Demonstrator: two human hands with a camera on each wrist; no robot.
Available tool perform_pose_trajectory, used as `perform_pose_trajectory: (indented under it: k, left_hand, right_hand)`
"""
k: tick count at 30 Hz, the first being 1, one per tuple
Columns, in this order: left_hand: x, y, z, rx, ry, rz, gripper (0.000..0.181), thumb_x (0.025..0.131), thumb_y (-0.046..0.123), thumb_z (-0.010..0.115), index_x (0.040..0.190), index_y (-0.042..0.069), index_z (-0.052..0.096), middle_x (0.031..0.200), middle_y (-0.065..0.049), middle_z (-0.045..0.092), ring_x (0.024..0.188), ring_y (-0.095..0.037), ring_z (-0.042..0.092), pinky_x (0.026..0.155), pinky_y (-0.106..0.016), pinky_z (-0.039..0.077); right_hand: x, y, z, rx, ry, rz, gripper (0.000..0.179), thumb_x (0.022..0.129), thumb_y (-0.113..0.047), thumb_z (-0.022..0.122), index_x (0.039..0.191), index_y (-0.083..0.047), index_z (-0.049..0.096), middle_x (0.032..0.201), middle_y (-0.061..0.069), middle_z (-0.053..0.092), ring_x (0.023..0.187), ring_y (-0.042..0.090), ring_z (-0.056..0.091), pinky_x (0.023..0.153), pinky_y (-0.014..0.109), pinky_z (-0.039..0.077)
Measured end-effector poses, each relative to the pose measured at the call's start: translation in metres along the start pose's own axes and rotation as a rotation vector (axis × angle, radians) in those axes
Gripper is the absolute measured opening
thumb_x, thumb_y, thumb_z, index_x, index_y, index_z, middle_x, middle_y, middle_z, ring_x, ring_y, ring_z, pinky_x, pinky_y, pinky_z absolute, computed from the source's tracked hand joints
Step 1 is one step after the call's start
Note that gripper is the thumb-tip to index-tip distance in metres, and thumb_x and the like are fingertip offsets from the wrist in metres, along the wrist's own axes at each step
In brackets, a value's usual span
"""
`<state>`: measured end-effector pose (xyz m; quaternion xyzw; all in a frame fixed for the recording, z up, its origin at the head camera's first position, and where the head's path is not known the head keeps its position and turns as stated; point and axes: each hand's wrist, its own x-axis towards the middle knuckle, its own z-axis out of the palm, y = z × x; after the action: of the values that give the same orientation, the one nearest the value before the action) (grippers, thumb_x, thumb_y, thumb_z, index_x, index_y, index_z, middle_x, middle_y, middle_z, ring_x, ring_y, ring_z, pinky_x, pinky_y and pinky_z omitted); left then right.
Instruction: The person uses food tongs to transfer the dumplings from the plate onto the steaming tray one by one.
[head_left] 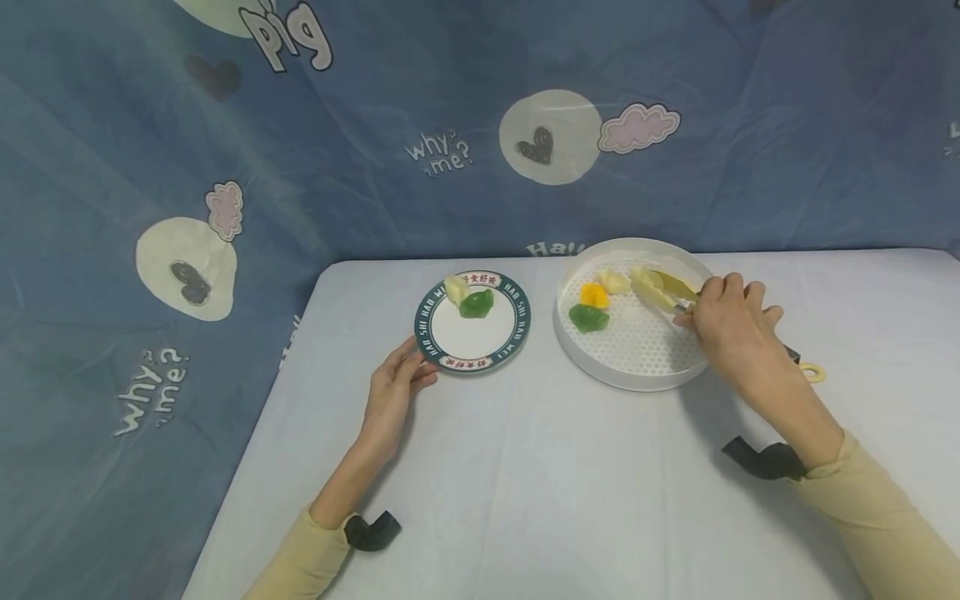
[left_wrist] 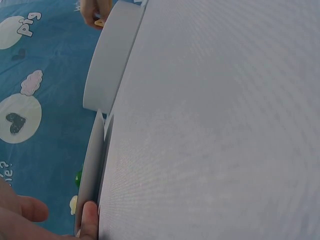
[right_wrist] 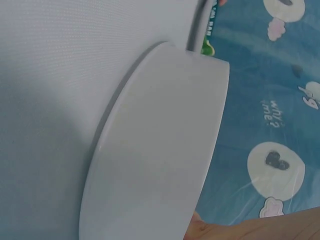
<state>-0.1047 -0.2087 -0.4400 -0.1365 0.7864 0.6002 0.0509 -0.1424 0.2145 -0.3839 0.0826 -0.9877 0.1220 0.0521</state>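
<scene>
Head view: the right hand (head_left: 738,329) grips tongs (head_left: 678,287), their tips at a pale dumpling-like piece (head_left: 649,286) inside a round white tray (head_left: 633,382); light, even pressure should hold it without squashing. Also in the tray are a smaller pale piece (head_left: 615,282), a yellow piece (head_left: 595,295) and a green piece (head_left: 588,317). The left hand (head_left: 392,392) touches a teal-rimmed plate (head_left: 468,337) bearing a pale lump (head_left: 456,290) and a green lump (head_left: 477,304); whether it grips, I cannot tell.

Left wrist view: one fingertip (left_wrist: 90,217) meets the plate's side.

Right wrist view: the tray's wall hides its contents.
</scene>
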Motion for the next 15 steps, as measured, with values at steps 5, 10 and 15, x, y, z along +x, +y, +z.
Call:
perform_pose_trajectory:
  k: [5, 10, 15]
  left_hand:
    - [0.001, 0.0, 0.0, -0.02, -0.008, -0.001, 0.058, 0.116, 0.032, 0.044, 0.168, 0.008, 0.034, 0.138, -0.015, 0.064, 0.126, -0.02, 0.066, 0.105, -0.014, 0.062]
    - [0.001, 0.0, 0.0, -0.014, -0.011, 0.003, 0.058, 0.116, 0.034, 0.044, 0.168, 0.009, 0.034, 0.137, -0.015, 0.063, 0.127, -0.023, 0.066, 0.106, -0.015, 0.062]
    - [0.001, -0.001, 0.0, -0.015, -0.006, 0.009, 0.058, 0.116, 0.033, 0.044, 0.168, 0.008, 0.034, 0.137, -0.016, 0.064, 0.127, -0.023, 0.066, 0.107, -0.017, 0.062]
  right_hand:
    - [0.0, 0.0, 0.0, 0.002, 0.015, -0.007, 0.043, 0.106, -0.018, 0.068, 0.093, 0.017, 0.046, 0.085, 0.027, 0.039, 0.075, 0.039, 0.032, 0.053, 0.047, 0.032]
    - [-0.003, -0.002, -0.003, -0.003, 0.065, -0.018, 0.044, 0.106, -0.018, 0.069, 0.093, 0.018, 0.047, 0.084, 0.026, 0.038, 0.073, 0.037, 0.03, 0.053, 0.043, 0.027]
    - [-0.006, -0.009, -0.01, 0.005, 0.099, -0.021, 0.051, 0.105, -0.019, 0.07, 0.111, 0.027, 0.048, 0.09, 0.031, 0.04, 0.075, 0.04, 0.03, 0.054, 0.044, 0.026]
